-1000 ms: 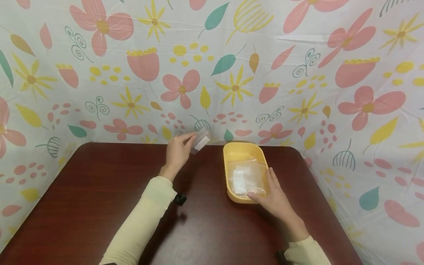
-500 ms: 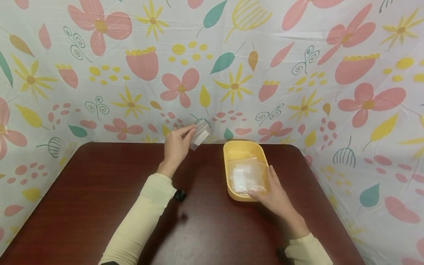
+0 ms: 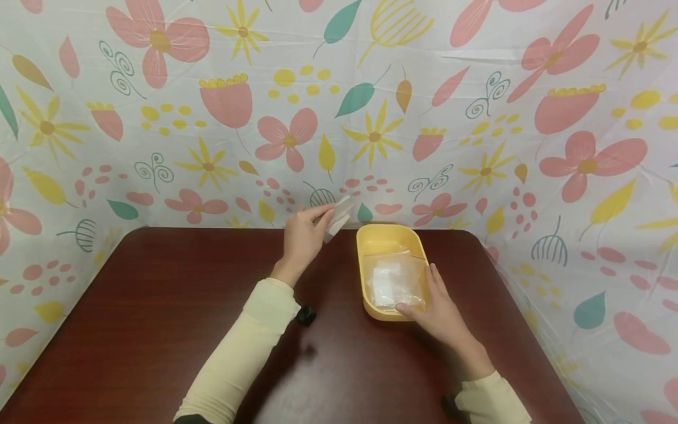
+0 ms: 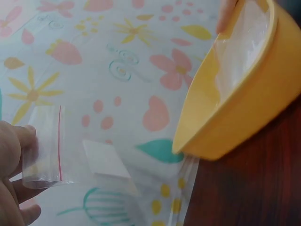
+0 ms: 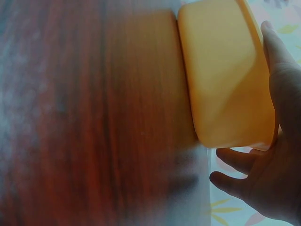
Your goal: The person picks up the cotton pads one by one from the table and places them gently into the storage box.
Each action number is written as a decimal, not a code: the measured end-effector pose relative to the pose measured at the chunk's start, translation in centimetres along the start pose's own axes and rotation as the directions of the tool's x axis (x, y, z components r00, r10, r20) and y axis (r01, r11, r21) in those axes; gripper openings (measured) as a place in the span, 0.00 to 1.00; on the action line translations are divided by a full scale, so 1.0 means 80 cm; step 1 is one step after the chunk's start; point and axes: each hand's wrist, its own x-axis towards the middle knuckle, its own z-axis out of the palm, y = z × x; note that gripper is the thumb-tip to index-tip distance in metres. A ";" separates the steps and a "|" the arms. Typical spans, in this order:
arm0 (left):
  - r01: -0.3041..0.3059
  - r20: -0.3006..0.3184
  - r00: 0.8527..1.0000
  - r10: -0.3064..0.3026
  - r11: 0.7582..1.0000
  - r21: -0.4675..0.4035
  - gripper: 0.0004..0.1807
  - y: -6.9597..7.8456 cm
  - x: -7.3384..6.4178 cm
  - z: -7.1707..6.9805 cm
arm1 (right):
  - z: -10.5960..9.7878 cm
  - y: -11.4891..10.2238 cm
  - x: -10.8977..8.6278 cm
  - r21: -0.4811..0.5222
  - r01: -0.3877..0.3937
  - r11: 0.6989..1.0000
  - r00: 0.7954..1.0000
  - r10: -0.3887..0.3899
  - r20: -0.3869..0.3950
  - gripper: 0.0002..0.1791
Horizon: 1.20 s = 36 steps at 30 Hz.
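Note:
Between thumb and fingers, my left hand (image 3: 303,238) pinches a small clear zip-lock bag (image 3: 339,215) near its top edge. A red line marks the bag's seal in the left wrist view, and a flat white piece (image 4: 106,159) shows inside. The bag hangs above the table's far edge, left of a yellow plastic box (image 3: 389,235). My right hand (image 3: 447,315) holds this box at its near right corner, thumb over the near rim and fingers along the right side. In the box lies another clear zip-lock bag (image 3: 410,280) with white contents.
The box stands on a dark red-brown wooden table (image 3: 175,306) with rounded far corners. Behind it hangs a white curtain (image 3: 365,70) printed with flowers and leaves. A black wrist device (image 3: 306,315) sits by the left sleeve cuff.
My left hand, with the zip-lock bag, stays nearly in place at first, then shifts right towards the box. The right hand and the box stay almost still.

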 end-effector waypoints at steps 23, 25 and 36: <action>-0.009 0.169 0.986 -0.001 0.998 0.059 0.14 0.033 -0.017 0.074 | 0.001 0.002 0.000 0.008 0.006 1.000 1.000 -0.005 -0.005 0.69; -0.013 0.175 0.985 0.002 0.998 0.066 0.14 0.030 -0.020 0.077 | 0.000 0.002 0.000 0.007 0.001 1.000 1.000 -0.001 -0.002 0.70; -0.063 0.310 0.951 0.016 0.988 0.143 0.15 0.027 -0.052 0.113 | 0.002 0.004 0.001 0.004 0.004 1.000 1.000 -0.004 -0.004 0.69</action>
